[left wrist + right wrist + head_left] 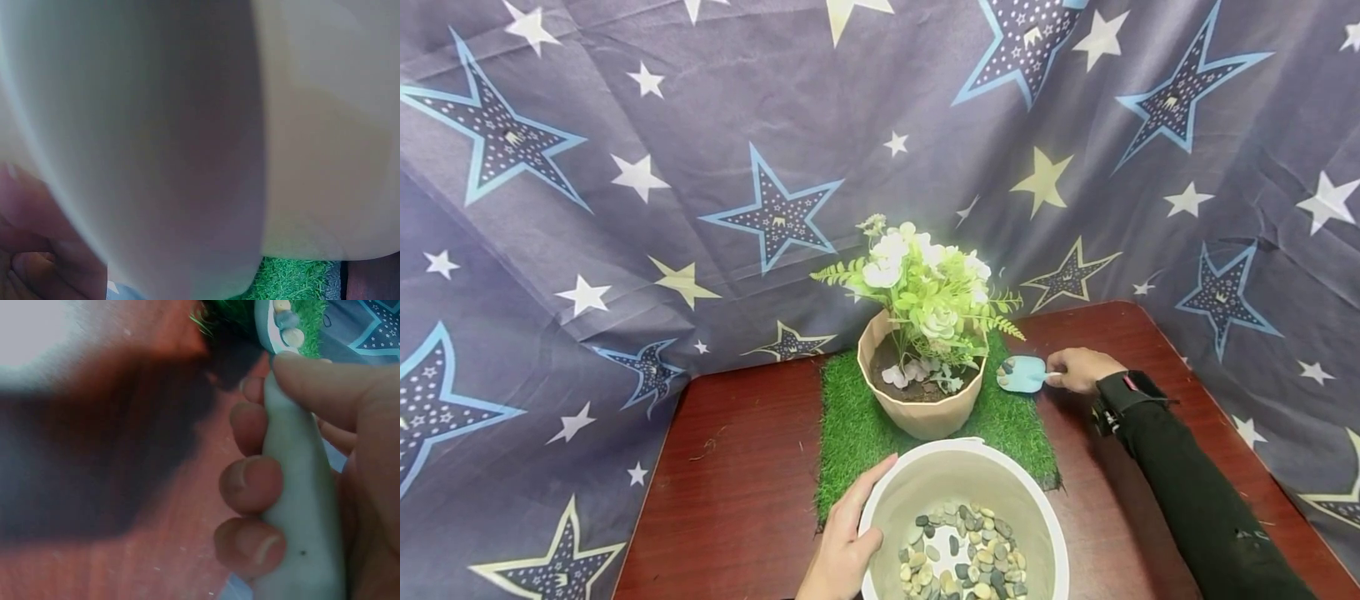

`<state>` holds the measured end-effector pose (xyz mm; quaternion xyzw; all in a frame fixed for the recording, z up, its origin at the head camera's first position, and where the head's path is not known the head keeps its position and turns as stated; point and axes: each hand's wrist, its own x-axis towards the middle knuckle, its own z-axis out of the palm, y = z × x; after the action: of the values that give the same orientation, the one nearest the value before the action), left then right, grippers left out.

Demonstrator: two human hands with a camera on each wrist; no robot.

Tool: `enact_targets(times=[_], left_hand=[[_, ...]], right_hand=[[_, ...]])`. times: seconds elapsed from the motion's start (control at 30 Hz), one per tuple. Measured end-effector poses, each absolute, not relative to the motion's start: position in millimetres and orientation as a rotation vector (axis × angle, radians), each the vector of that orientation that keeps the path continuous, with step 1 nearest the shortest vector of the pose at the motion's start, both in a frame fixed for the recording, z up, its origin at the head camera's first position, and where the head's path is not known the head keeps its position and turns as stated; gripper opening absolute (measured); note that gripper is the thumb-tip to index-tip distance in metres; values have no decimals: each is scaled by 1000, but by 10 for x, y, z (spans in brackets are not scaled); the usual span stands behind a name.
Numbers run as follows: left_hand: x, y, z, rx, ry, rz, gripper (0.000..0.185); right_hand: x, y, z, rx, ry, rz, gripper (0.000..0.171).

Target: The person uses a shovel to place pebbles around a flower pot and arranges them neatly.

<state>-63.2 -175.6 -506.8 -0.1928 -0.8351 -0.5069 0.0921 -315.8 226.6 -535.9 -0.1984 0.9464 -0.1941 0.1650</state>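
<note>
Head view: right hand (1078, 369) grips the pale handle of a small light-blue scoop (1022, 374). The scoop blade hangs just right of the beige flower pot (925, 412), above the edge of the green grass mat (850, 433), and carries a few pebbles. The pot holds soil, white flowers and green fern leaves, with some pale stones on the soil. Left hand (844, 546) lies with straight fingers against the outer left wall of the white bucket (880, 508), which sits at the near edge of the red-brown table (737, 500). A layer of mixed grey and tan pebbles (962, 558) covers the bucket floor. A star-patterned cloth (625, 167) hangs behind.

Left wrist view: the bucket wall (187, 125) fills the frame, blurred. Fingers (37, 250) show at the lower left, touching the wall; a strip of grass mat (294, 278) shows below.

Right wrist view: fingers (250, 484) curl round the scoop handle (300, 506), thumb on top. Pebbles (289, 328) sit in the blade at the top, over the mat.
</note>
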Motion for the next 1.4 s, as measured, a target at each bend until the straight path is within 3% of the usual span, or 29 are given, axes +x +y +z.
enact_targets(times=[0.43,1.23,1.4], left_hand=[[-629,-1729,-5065,-592,-2485,-1544,94],[-644,-1747,-5064,-589,-2484,-1567,94],[-645,-1755,-5071,-587,-2483,-1604,95]], right_hand=[[-3278,2187,-5063,-554,2636,-431,22],[-3225,2144,-4974,-654,2808,-337,13],[-3185,2112,-4903,-736,2870,-269,21]])
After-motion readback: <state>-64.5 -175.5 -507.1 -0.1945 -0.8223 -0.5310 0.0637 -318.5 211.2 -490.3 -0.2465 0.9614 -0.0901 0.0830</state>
